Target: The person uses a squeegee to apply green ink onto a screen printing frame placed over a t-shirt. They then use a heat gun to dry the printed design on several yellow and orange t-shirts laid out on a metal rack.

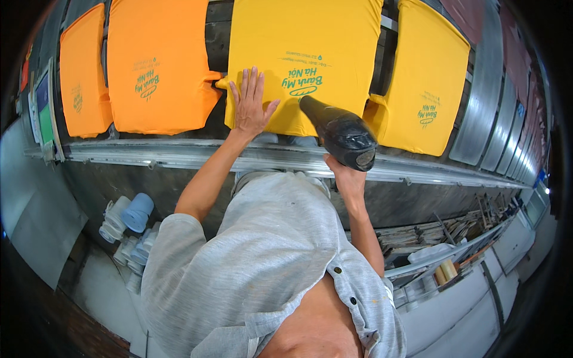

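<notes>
A yellow T-shirt (286,42) lies stretched flat on a board before me, with a green print on it. My left hand (253,104) rests on its left part, palm down and fingers spread. A black hair dryer (341,130) is in my right hand (348,176), whose fingers are partly hidden behind it. The dryer's nozzle points at the lower edge of the green print, close to the cloth. To the right lies another yellow shirt (427,89); to the left are an orange shirt (158,65) and a second orange shirt (85,77), all printed alike.
A metal rail (268,156) runs along the table's near edge, between me and the shirts. Bare metal boards (486,113) stand at the right. Below on the left are stacked plastic tubs (137,212). A rack of wooden frames (424,235) sits low on the right.
</notes>
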A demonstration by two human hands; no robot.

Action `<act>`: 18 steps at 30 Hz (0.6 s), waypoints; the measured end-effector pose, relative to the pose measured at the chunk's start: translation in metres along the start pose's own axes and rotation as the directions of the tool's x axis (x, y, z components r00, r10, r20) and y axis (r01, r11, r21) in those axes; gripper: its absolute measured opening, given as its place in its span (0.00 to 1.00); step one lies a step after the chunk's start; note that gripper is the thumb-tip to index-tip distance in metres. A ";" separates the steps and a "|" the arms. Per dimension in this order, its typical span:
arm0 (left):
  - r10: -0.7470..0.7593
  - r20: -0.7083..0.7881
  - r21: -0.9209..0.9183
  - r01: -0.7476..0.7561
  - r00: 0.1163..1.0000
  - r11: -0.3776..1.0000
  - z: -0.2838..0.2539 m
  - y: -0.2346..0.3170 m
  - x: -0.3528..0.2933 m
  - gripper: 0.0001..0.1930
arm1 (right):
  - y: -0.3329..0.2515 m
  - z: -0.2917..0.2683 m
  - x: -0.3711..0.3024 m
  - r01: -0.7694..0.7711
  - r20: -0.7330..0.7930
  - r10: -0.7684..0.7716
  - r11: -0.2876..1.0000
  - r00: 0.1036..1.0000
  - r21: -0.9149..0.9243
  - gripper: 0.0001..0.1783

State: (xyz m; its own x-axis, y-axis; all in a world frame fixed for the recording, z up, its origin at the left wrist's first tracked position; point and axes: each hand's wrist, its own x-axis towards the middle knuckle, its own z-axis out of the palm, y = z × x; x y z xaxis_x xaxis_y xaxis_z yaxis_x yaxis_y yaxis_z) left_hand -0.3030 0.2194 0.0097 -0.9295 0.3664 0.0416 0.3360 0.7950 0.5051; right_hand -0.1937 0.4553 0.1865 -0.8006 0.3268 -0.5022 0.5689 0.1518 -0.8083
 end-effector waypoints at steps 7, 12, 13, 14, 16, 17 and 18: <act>0.023 0.010 -0.008 -0.023 1.000 1.000 0.004 0.005 0.012 0.42 | 0.001 -0.001 0.001 -0.045 -0.051 0.045 0.999 0.998 0.004 0.14; 0.023 0.031 -0.016 -0.022 0.999 1.000 0.005 0.006 0.013 0.42 | 0.004 -0.010 0.007 0.011 -0.074 -0.013 1.000 0.997 -0.030 0.10; 0.025 0.034 -0.015 -0.025 0.999 1.000 0.006 0.006 0.013 0.42 | 0.002 -0.010 0.009 -0.002 -0.103 -0.001 1.000 0.995 -0.027 0.09; 0.027 0.036 -0.015 -0.027 0.999 1.000 0.006 0.007 0.013 0.42 | 0.003 -0.011 0.012 0.011 -0.113 -0.013 1.000 0.993 -0.018 0.08; 0.030 0.042 -0.014 -0.030 0.999 0.999 0.007 0.008 0.013 0.42 | 0.007 -0.014 0.019 0.038 -0.131 -0.038 0.999 0.991 -0.001 0.08; 0.032 0.045 -0.014 -0.031 0.999 0.999 0.008 0.009 0.012 0.42 | 0.005 -0.014 0.021 0.067 -0.140 -0.065 0.998 0.988 0.006 0.08; 0.031 0.044 -0.010 -0.030 0.999 0.999 0.008 0.010 0.013 0.42 | 0.003 -0.014 0.024 0.079 -0.152 -0.077 0.997 0.985 0.007 0.08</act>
State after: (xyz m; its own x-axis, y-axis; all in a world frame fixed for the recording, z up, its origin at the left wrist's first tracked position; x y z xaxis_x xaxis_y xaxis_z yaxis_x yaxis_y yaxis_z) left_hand -0.3102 0.2360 0.0084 -0.9112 0.4114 0.0192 0.3624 0.7789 0.5119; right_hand -0.2088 0.4768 0.1761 -0.8040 0.4522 -0.3861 0.5029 0.1707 -0.8473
